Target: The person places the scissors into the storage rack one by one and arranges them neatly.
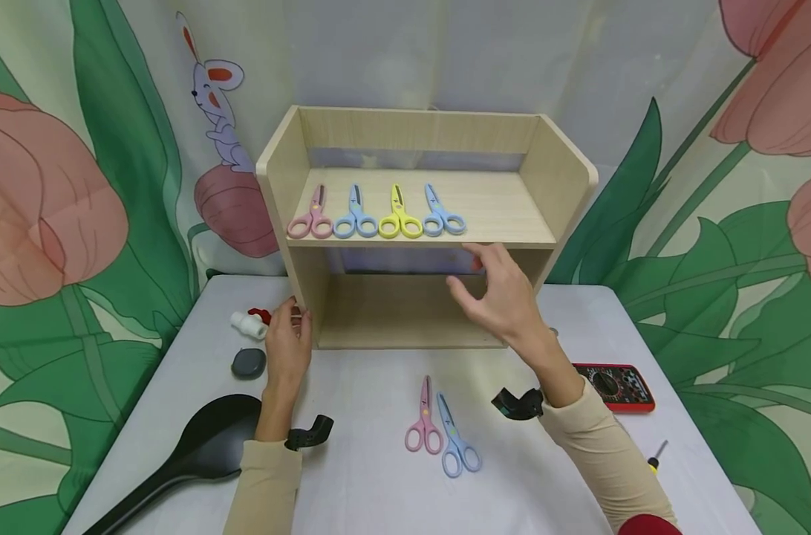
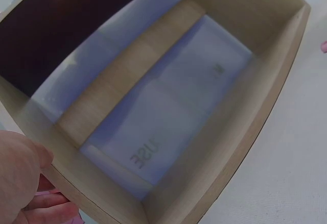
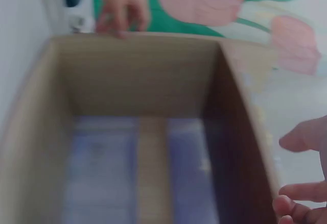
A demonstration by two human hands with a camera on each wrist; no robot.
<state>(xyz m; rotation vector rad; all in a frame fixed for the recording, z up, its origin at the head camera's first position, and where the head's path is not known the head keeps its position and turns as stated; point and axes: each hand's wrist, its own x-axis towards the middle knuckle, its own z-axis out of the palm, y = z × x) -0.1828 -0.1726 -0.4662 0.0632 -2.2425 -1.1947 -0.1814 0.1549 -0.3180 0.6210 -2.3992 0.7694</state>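
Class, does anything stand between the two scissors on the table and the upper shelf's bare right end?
Yes: in the head view, the right hand, near the front edge of the upper shelf, overlaps the line from pink scissors and blue scissors. Nothing else visibly does.

On the bench (image 1: 359, 490), a black ladle (image 1: 221, 435), dark disc (image 1: 248, 363) and white piece (image 1: 246, 325) are set left; a multimeter (image 1: 619, 386) and screwdriver (image 1: 656, 456) are placed right. A flowered curtain (image 1: 51, 200) is hung behind.

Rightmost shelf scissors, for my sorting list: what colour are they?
Those scissors are blue, clearest in the head view.
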